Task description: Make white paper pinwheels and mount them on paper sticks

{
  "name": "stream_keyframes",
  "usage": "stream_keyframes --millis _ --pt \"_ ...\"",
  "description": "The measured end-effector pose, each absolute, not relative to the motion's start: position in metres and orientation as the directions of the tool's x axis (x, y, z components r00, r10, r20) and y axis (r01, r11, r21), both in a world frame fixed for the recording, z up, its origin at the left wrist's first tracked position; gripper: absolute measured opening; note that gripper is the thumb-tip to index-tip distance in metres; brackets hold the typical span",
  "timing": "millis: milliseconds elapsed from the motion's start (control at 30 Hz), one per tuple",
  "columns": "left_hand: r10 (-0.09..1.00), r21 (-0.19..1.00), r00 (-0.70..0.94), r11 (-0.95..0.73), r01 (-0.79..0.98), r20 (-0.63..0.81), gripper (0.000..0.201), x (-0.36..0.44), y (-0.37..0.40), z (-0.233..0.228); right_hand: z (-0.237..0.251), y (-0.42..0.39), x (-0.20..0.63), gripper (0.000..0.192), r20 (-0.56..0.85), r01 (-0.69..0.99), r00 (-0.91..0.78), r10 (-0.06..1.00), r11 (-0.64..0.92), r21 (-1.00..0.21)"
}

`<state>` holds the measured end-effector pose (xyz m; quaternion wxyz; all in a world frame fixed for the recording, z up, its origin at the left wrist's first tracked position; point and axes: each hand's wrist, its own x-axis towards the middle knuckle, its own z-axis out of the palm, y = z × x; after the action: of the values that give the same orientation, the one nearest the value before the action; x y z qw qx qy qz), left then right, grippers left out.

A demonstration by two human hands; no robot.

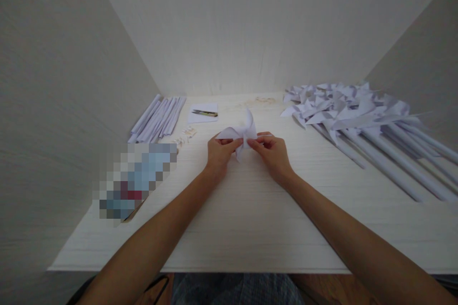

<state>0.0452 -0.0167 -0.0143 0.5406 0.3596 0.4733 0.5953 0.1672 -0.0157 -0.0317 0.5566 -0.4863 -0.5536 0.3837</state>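
A white folded paper pinwheel head [240, 132] is held up just above the middle of the pale table [250, 219]. My left hand [219, 150] pinches its left blade between thumb and fingers. My right hand [272, 150] pinches its right side near the centre. Both forearms reach in from the near edge.
Several finished paper pinwheels on rolled paper sticks [358, 119] lie at the right. A row of rolled paper tubes [157, 118] lies at the back left. A small cutter [204, 113] rests on a paper sheet. A blurred patch [136, 178] covers something at the left. Walls enclose three sides.
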Motion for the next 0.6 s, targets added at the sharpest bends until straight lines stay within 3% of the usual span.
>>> stream_keyframes --millis 600 --pt "0.983 0.969 -0.165 0.031 -0.247 -0.074 0.019 0.0464 -0.0174 -0.017 -0.0268 -0.0184 0.1677 0.022 0.223 0.147 0.107 0.969 0.207 -0.967"
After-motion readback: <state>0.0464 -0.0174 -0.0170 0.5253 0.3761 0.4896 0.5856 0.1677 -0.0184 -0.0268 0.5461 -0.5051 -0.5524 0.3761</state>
